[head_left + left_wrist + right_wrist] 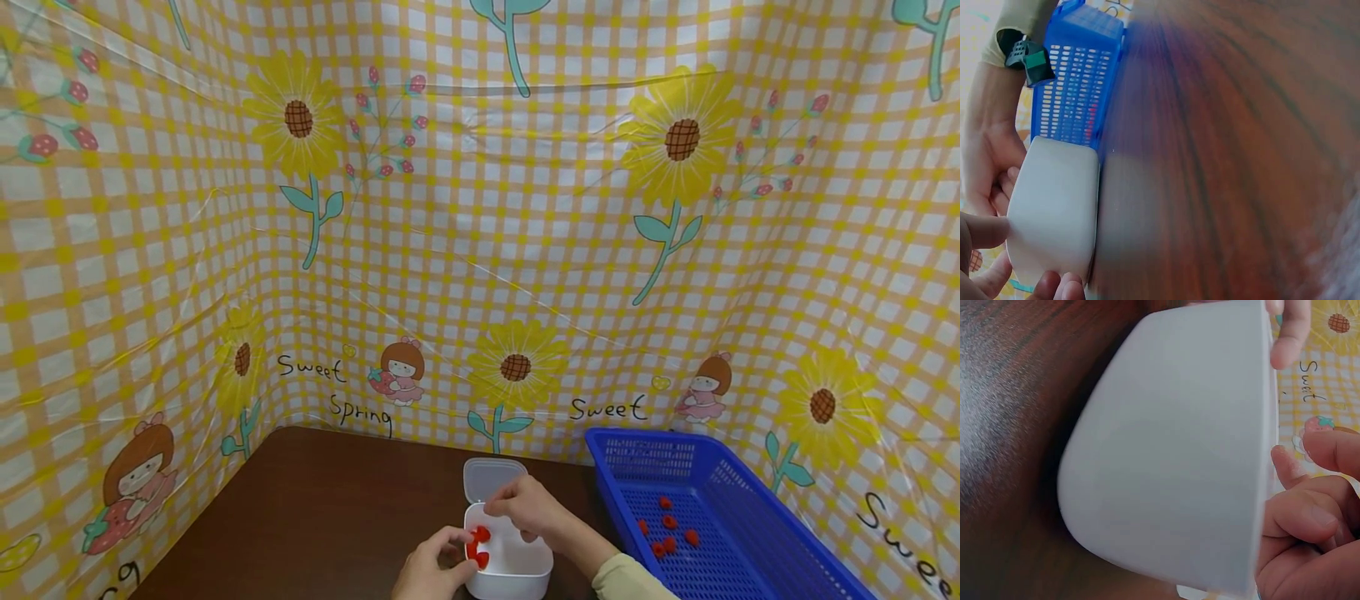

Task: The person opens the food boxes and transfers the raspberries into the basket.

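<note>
A white lidded box [517, 575] stands on the table, its translucent lid [495, 479] hinged back on the far side. Along its left inner wall lie several small red raspberry-like pieces [482, 560]. My left hand [437, 567] grips the box's left side; in the left wrist view its thumb [985, 231] meets the rim while fingertips press the outer wall. Over the box's right part hangs my right hand [528, 508], fingers bent down toward the inside. In the right wrist view its fingertips [1288, 465] show beyond the rim, slightly parted, with nothing visible between them.
To the right, a blue slotted plastic basket [622, 517] holds several more red pieces [669, 522]. The dark brown wooden table [337, 508] extends left of the box. A checked cloth with flowers [480, 250] hangs around the back and sides.
</note>
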A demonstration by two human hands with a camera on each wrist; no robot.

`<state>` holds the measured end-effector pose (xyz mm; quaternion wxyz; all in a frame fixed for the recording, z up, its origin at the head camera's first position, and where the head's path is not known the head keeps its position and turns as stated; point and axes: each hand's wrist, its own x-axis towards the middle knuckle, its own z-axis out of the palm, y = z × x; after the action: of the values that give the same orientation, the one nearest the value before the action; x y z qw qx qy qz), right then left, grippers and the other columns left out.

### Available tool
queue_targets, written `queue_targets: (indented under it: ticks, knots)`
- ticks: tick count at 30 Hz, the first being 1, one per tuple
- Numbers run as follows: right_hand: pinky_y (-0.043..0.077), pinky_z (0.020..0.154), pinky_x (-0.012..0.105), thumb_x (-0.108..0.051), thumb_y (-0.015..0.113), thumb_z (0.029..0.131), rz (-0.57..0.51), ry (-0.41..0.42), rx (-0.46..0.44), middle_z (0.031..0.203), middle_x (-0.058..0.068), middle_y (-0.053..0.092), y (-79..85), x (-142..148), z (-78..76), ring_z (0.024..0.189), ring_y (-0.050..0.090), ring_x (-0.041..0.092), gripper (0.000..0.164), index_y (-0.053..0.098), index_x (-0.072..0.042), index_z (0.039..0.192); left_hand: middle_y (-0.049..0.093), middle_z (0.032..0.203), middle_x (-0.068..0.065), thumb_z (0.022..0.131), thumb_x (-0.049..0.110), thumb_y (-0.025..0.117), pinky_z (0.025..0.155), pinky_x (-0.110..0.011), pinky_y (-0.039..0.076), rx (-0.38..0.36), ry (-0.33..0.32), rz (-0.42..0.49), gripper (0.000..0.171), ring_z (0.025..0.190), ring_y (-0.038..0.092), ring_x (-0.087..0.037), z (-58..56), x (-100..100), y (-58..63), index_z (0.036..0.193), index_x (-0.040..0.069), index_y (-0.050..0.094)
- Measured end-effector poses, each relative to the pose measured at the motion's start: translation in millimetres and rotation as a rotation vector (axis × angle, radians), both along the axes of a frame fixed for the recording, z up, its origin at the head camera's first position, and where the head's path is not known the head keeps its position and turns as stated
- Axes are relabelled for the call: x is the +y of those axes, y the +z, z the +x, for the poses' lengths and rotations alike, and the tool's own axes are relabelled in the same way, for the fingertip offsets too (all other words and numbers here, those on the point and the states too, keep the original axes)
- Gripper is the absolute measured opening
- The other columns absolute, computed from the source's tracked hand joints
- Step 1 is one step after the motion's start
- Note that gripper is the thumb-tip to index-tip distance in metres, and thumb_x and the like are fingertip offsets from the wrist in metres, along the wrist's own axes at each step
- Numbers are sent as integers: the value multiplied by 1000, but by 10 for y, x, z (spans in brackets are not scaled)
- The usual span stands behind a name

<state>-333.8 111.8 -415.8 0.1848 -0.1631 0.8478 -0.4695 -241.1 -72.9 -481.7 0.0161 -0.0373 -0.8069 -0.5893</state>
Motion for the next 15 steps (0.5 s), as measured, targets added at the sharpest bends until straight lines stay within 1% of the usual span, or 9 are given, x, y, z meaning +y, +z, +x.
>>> queue_targets:
  ticks: [2,5,6,10,11,13,15]
  knots:
    - [23,40,19,-17,71,90,12,-7,10,60,-6,37,-31,-11,0,43,19,6,16,78,-4,97,64,93,-2,87,21,76,67,-38,46,11,-2,-2,25,72,59,-17,-1,-2,-1,110,17,68]
    - [24,39,19,-18,73,88,30,-37,32,57,-6,33,-77,-31,6,42,20,5,14,78,-5,90,64,91,-1,86,20,76,67,-37,44,34,-6,-12,25,72,58,-15,-1,0,-5,110,16,68]
    - [24,39,18,-18,73,87,35,-47,39,57,-6,35,-90,-39,12,42,21,5,13,77,-5,89,64,90,0,86,20,76,67,-36,44,39,-6,-14,25,72,58,-15,-3,2,-9,109,15,68]
    - [25,38,19,-18,73,86,68,-68,79,62,-3,49,-156,-65,35,41,24,6,13,76,-5,84,63,88,0,86,19,75,67,-35,46,44,-10,-8,25,74,57,-15,-14,5,-28,109,13,68]
    - [26,38,19,-17,72,87,78,-72,95,61,-3,49,-176,-71,39,41,24,6,13,76,-5,84,63,88,0,86,18,75,67,-36,46,42,-11,-5,25,73,57,-16,-16,4,-36,109,13,68]
    - [26,40,20,-15,71,86,98,-67,160,60,-3,50,-224,-84,41,43,27,7,13,76,-4,79,63,89,-1,86,18,74,67,-36,48,37,-15,6,25,73,58,-16,-20,2,-48,109,12,68]
    - [26,42,22,-11,70,84,118,-62,239,55,-6,46,-271,-101,41,45,31,8,15,74,-3,73,64,89,-2,85,19,74,67,-36,49,43,-17,4,25,72,59,-16,-25,1,-62,109,12,67]
